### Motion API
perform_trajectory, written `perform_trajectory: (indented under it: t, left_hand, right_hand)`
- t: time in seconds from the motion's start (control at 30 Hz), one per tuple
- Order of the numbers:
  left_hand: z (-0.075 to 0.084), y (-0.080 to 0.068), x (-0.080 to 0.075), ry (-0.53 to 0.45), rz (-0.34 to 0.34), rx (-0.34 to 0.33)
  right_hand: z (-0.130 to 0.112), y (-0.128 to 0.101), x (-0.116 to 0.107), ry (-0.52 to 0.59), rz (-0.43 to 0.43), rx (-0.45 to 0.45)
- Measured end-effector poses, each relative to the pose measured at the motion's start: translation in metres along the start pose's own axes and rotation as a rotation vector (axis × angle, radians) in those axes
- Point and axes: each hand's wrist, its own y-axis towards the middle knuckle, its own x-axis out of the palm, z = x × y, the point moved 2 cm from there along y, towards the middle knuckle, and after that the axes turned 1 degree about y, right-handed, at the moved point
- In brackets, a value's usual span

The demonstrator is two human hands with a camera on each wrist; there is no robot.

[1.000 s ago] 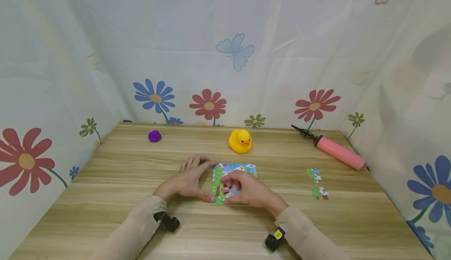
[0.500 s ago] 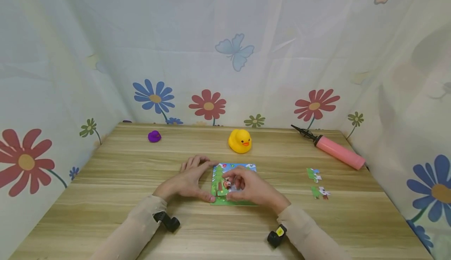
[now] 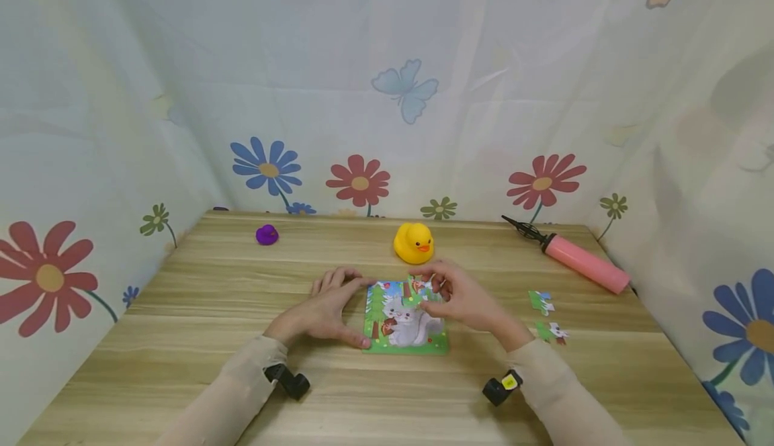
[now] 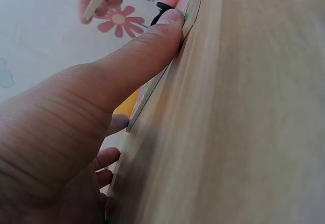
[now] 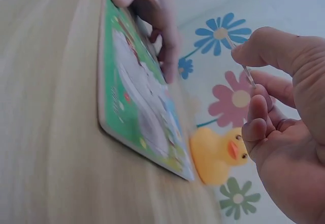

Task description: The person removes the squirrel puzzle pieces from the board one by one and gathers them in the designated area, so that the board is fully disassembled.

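Puzzle piece (image 3: pixel 414 291) raised (right hand (image 3: pixel 464 299)).

Puzzle board (image 3: pixel 399 350): green ran along the near edge, blue along the far, grey animal (image 3: pixel 411 332) between.
Held piece (image 3: pixel 416 291): showed green, brown and red.
Loose pieces (image 3: pixel 540 301): both mixed green and white.
Big duck (image 3: pixel 412 244): was yellow, bill (image 3: pixel 423 248) orange.
Small duck (image 3: pixel 267 234): was purple.
Pump (image 3: pixel 586 263): was pink, with a black nozzle (image 3: pixel 529 231).
Table (image 3: pixel 181 311): bore brown wood grain.
Backdrop (image 3: pixel 302 63): was whitish, printed with red, blue and green flowers (image 3: pixel 359 183) (a butterfly (image 3: pixel 406 90) too, pale blue).
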Motion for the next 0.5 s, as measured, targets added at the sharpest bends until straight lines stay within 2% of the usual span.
perform_trajectory:
  t: [0.5]
  left_hand:
    - [-0.002,0.001,0.001,0.002,0.0,0.004]
  right_hand:
    - [0.0,-0.035,-0.067,-0.083,0.125,0.05]
